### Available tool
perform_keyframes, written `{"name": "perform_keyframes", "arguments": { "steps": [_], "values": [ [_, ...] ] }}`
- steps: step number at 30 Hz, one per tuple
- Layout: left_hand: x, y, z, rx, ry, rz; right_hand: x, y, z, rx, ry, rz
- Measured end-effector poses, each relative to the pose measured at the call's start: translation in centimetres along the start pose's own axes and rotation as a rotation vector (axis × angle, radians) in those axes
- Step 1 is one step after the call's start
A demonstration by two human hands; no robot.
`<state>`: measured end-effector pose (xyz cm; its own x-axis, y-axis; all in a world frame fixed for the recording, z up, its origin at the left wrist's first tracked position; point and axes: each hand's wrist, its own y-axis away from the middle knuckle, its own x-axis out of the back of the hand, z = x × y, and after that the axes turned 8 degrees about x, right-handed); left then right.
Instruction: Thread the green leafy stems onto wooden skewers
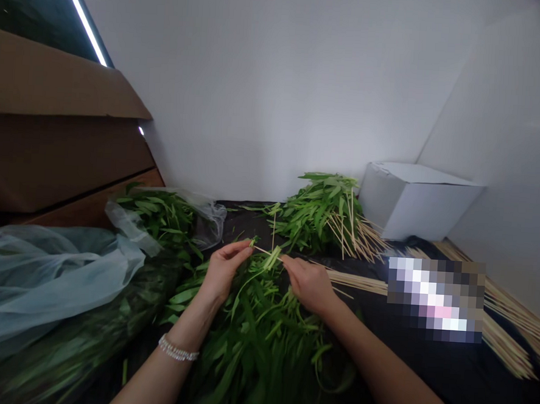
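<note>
Over a heap of green leaves (260,354), a person's left hand (224,267) pinches a thin stick (262,250) — the right hand's (308,285) grip clamped on it too, beside folded stems (273,258). Beyond the heap, leaf-topped sticks (317,214); to its right, bare sticks (361,282); to its left, a plastic bag (55,274).

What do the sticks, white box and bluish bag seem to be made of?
Sticks: probably bamboo or wood, matt; pale tan, straight, slender.
White box: likely cardboard, matt; flat panels, crisp edges.
Bluish bag: apparently thin plastic; partly see-through, creased.
</note>
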<state>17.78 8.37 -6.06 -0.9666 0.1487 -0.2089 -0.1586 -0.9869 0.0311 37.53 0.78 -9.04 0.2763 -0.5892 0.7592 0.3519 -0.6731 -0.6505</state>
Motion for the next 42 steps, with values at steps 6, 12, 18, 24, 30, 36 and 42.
{"name": "perform_keyframes", "arguments": {
  "steps": [6,12,18,24,30,36,42],
  "values": [
    [0.01,0.01,-0.04,0.000,-0.009,-0.009,0.00,-0.01,-0.01,-0.004,-0.005,0.002],
    [-0.06,0.03,0.05,-0.027,-0.052,0.021,-0.04,0.00,-0.05,-0.012,0.002,0.001],
    [-0.14,0.08,0.12,-0.031,-0.054,0.013,-0.13,0.06,-0.03,-0.010,0.005,-0.004],
    [-0.39,0.40,0.26,-0.084,-0.118,0.030,-0.17,0.08,-0.16,-0.001,0.038,-0.031],
    [-0.34,0.30,0.20,-0.116,-0.147,0.064,-0.15,0.05,-0.24,-0.004,0.035,-0.006],
    [-0.33,0.31,0.26,-0.117,-0.156,0.066,-0.16,0.08,-0.24,-0.014,0.024,-0.013],
    [-0.38,0.40,0.21,-0.141,-0.172,0.074,-0.02,0.03,-0.34,-0.020,0.039,-0.042]
  ]
}}
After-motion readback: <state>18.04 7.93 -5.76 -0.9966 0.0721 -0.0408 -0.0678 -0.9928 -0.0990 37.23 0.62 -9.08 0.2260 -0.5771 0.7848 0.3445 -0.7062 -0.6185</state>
